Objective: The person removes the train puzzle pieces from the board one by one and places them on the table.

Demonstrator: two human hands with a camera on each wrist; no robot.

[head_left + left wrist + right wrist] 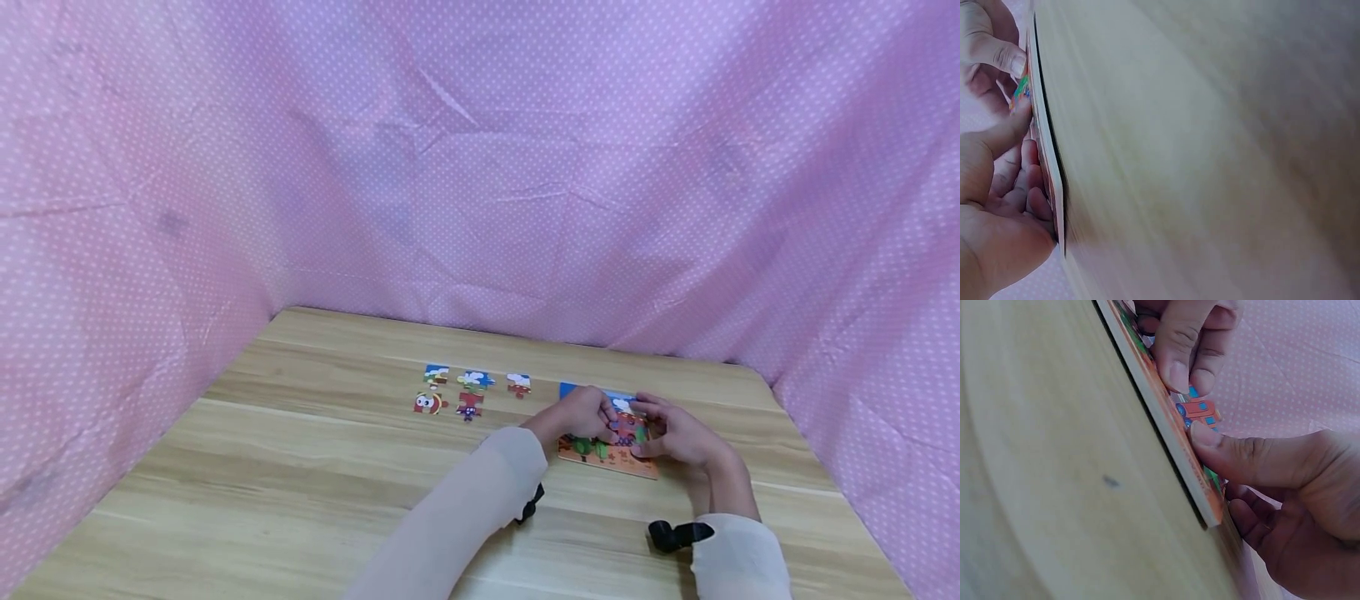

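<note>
A colourful jigsaw puzzle board (633,467) lies on the wooden table under both hands, with a blue top and an orange lower strip. A red train puzzle piece (1199,411) with blue windows stands tilted just over the board. My left hand (588,412) comes in from the left and pinches the piece by one side. From the right, my right hand (684,435) holds its other side, thumb (1210,436) on the piece's lower part. The far fingers of both hands are partly hidden. In the left wrist view only a sliver of the piece (1020,90) shows.
Several loose puzzle pieces lie left of the board, among them a red piece with eyes (427,403), a white-and-blue cloud piece (476,380) and a red-and-white piece (518,385). Pink dotted cloth (480,208) hangs around the table (300,467).
</note>
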